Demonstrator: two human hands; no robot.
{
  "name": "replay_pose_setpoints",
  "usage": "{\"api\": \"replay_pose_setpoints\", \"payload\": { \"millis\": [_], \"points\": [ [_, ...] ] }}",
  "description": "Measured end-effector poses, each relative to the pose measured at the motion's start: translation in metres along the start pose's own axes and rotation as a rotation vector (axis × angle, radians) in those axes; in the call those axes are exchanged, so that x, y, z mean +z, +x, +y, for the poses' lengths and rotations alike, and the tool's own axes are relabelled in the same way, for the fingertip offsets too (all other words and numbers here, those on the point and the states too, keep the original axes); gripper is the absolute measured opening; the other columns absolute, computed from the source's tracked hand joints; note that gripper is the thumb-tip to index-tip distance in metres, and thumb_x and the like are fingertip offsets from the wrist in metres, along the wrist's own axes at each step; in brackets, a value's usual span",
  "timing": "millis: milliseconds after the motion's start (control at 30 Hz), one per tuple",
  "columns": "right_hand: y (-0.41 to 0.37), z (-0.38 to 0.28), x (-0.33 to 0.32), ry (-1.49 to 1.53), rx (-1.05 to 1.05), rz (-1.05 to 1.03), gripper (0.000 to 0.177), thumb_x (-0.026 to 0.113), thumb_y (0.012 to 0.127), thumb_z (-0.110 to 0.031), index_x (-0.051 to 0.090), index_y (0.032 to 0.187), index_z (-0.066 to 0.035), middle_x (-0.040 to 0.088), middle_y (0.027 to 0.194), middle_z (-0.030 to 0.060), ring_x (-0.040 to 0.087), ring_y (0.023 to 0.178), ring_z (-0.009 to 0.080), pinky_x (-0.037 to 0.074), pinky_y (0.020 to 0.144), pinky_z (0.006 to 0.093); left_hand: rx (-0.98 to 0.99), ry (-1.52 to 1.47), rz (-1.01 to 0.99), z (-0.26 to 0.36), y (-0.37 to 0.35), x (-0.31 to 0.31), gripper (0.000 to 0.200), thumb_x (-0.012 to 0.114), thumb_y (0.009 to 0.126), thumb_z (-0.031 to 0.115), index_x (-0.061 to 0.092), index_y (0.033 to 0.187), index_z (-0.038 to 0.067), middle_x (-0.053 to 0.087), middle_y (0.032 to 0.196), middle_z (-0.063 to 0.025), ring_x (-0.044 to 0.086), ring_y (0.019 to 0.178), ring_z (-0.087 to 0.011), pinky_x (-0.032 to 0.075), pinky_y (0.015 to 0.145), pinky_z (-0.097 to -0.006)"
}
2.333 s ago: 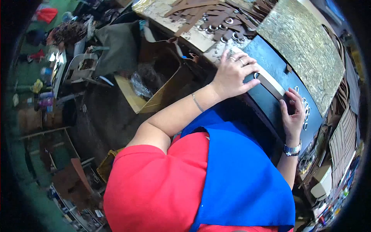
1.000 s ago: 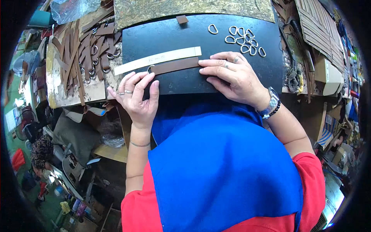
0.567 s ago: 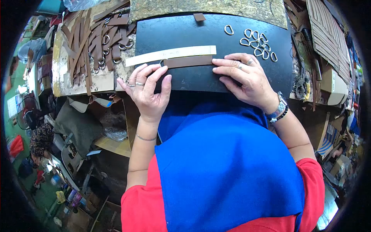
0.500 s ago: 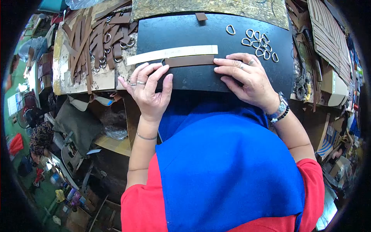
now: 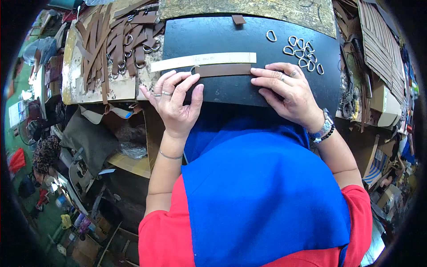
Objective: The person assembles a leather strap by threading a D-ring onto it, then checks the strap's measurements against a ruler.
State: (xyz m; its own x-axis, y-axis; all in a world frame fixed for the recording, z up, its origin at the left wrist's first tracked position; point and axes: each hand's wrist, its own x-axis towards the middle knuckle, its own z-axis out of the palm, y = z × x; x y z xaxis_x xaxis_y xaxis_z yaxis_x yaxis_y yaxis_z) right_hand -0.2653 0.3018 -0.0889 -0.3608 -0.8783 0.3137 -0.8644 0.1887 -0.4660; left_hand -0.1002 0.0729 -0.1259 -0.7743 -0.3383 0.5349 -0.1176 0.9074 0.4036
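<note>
A brown leather strap (image 5: 224, 70) lies flat across the black board (image 5: 218, 93), with a metal D-ring (image 5: 194, 69) at its left end. At that end, my left hand (image 5: 177, 104) touches the strap with its fingertips, thumb held apart. My right hand (image 5: 289, 89) rests its fingertips against the strap's right end, its fingers stretched and the thumb lower on the board. Neither hand is closed around the strap. Just above it lies a pale strip with markings (image 5: 204, 61), roughly parallel.
Several loose D-rings (image 5: 307, 53) sit at the board's upper right, and a small brown leather piece (image 5: 239, 19) at its top edge. To the left is a pile of brown straps with rings (image 5: 118, 44). Stacked strips (image 5: 382, 53) stand at the right.
The whole scene has shifted slightly to the right in view. Both hands keep their places at the strap's ends; more writing shows on the pale strip.
</note>
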Motion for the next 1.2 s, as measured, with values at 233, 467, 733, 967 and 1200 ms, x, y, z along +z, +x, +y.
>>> {"api": "replay_pose_setpoints", "payload": {
  "millis": [233,467,733,967,1200],
  "points": [
    [0.0006,-0.0007,-0.0004,-0.005,0.002,0.004,0.028,0.075,0.083,-0.013,0.07,0.11,-0.018,0.07,0.123,-0.0045,0.062,0.111,0.0237,0.046,0.092,0.0393,-0.011,-0.01,0.027,-0.0025,-0.0009,0.0035,0.013,0.075,0.086,0.03,0.076,0.098,0.024,0.067,0.101,0.0072,0.059,0.112,-0.0173,-0.003,0.122,-0.0526],
    [0.0003,-0.0007,0.0001,-0.015,0.007,-0.009,0.027,0.074,0.084,-0.013,0.07,0.11,-0.019,0.07,0.124,-0.0043,0.062,0.112,0.0238,0.046,0.093,0.0392,-0.015,-0.009,0.031,-0.0022,-0.0009,0.0034,0.013,0.076,0.086,0.03,0.076,0.098,0.025,0.068,0.102,0.0075,0.059,0.113,-0.0165,-0.003,0.122,-0.0518],
    [0.0004,-0.0008,-0.0003,-0.011,0.004,-0.007,0.027,0.074,0.084,-0.014,0.07,0.11,-0.018,0.069,0.124,-0.004,0.062,0.113,0.0239,0.046,0.094,0.0396,-0.014,-0.001,0.03,-0.0024,-0.0009,0.004,0.013,0.075,0.086,0.03,0.076,0.098,0.025,0.068,0.102,0.0072,0.059,0.113,-0.0164,-0.003,0.122,-0.051],
    [0.0,0.0004,-0.0004,0.005,0.013,0.001,0.029,0.076,0.082,-0.014,0.07,0.111,-0.018,0.07,0.124,-0.0028,0.062,0.113,0.0244,0.046,0.094,0.0395,-0.015,0.002,0.019,-0.0014,-0.0006,0.0031,0.013,0.075,0.087,0.029,0.076,0.098,0.024,0.068,0.104,0.0063,0.058,0.114,-0.0178,0.0,0.12,-0.0519],
    [0.0,0.0003,-0.0001,0.008,0.018,0.001,0.03,0.076,0.082,-0.014,0.07,0.111,-0.017,0.07,0.123,-0.0026,0.062,0.112,0.0246,0.046,0.093,0.0392,0.006,0.005,0.002,-0.0009,-0.0005,0.0011,0.015,0.074,0.088,0.026,0.075,0.102,0.019,0.069,0.108,0.0032,0.057,0.117,-0.0211,0.006,0.118,-0.055]
  ]
}}
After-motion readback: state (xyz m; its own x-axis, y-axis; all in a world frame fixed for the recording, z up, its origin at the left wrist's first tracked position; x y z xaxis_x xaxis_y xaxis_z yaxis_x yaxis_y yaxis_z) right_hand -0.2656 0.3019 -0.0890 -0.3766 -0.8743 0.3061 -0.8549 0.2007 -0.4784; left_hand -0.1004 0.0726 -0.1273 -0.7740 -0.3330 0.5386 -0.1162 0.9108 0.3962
